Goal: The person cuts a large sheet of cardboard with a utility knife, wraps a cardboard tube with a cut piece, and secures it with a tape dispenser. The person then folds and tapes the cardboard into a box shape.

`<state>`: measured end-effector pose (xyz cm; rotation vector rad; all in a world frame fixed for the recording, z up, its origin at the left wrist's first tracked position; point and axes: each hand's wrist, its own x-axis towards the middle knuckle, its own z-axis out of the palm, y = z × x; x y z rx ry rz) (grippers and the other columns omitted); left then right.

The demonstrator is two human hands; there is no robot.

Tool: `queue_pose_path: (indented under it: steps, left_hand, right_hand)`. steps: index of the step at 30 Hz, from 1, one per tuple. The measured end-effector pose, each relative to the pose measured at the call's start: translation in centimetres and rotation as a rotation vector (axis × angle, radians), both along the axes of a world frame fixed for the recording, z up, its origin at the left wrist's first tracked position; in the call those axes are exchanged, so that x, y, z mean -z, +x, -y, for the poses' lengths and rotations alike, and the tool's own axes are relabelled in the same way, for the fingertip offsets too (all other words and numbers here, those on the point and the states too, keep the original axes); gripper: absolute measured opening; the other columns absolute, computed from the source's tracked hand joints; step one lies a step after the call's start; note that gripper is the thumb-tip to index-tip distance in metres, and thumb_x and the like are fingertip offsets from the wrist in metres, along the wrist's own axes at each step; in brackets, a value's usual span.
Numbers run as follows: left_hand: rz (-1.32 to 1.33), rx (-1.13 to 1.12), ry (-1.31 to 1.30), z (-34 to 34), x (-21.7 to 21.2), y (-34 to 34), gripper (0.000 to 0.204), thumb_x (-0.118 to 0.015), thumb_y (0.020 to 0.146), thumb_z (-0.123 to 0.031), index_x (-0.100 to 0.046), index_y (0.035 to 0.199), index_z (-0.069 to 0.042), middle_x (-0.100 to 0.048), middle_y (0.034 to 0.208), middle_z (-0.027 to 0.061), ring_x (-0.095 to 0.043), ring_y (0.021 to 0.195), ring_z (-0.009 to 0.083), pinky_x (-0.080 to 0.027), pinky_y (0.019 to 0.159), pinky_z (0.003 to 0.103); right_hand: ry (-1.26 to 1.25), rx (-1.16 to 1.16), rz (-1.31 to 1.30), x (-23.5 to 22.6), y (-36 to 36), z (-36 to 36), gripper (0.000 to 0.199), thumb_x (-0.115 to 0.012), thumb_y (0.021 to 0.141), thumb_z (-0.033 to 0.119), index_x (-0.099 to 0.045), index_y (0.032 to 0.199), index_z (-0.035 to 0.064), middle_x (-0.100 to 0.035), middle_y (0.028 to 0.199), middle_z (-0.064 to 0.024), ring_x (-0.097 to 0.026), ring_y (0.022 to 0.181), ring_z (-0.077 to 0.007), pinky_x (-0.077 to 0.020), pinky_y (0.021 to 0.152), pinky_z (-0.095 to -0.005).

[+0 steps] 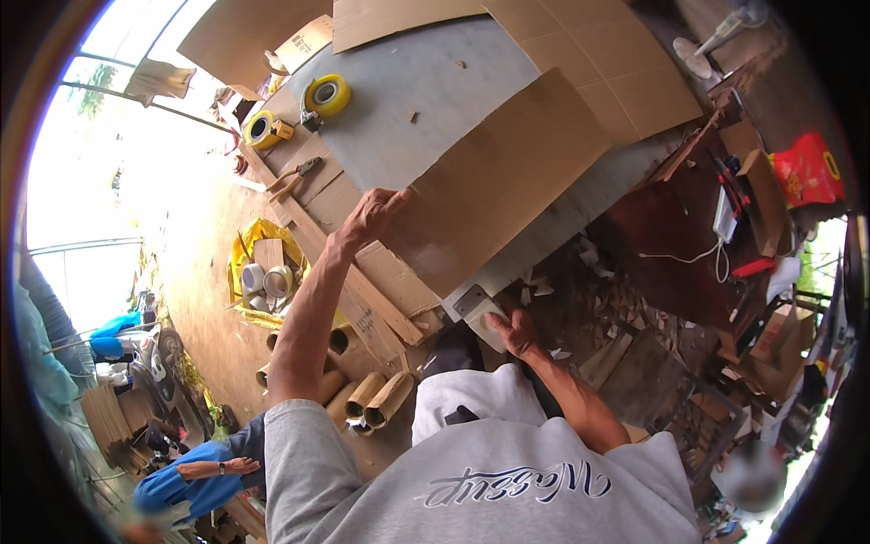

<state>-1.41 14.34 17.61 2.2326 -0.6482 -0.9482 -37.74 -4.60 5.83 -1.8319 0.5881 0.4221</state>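
A brown cardboard sheet (pixel 494 177) lies tilted over the grey table top (pixel 412 82). My left hand (pixel 373 216) is closed on its left edge, fingers at the upper left corner. By the sheet's near corner, my right hand (pixel 515 334) grips a pale, flat handled tool (pixel 482 317) with a grey metal plate at its far end; its exact kind does not show. More flat cardboard (pixel 603 59) lies beyond the sheet. To the left on the table are a tape dispenser (pixel 323 96) with yellow tape, another yellow tape roll (pixel 265 130) and pliers (pixel 295 178).
A yellow bag (pixel 243 263) with tape rolls sits left of the table, above several cardboard tubes (pixel 388 399). A person in blue (pixel 195 471) is at lower left. Scraps litter the floor (pixel 589 299) at right, near a dark red surface (pixel 666 240) with a white cable.
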Motion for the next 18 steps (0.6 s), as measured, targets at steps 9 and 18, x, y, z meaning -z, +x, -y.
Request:
queue_pose_path:
  steps: [9,18]
  left_hand:
    - [0.357,-0.2,0.123,2.3,7.3,9.2,0.053,-0.041,0.105,-0.044,-0.069,0.11,0.001,-0.07,0.107,0.0282,-0.066,0.103,0.0473,-0.051,0.09,0.048]
    - [0.241,-0.11,0.03,8.1,10.2,-1.6,0.079,-0.047,0.098,-0.063,-0.039,0.157,-0.01,-0.037,0.16,0.0236,-0.033,0.148,0.0423,-0.028,0.122,0.049]
  right_hand:
    - [0.049,0.012,0.306,-5.4,15.8,-3.2,0.057,-0.067,0.089,0.052,-0.071,0.11,-0.0003,-0.072,0.103,-0.0258,-0.068,0.098,-0.0437,-0.0519,0.084,-0.046]
    - [0.082,0.051,0.157,-6.1,11.5,0.2,0.053,-0.069,0.088,0.046,-0.07,0.115,-0.0002,-0.072,0.103,-0.0246,-0.069,0.098,-0.0417,-0.0518,0.086,-0.0443]
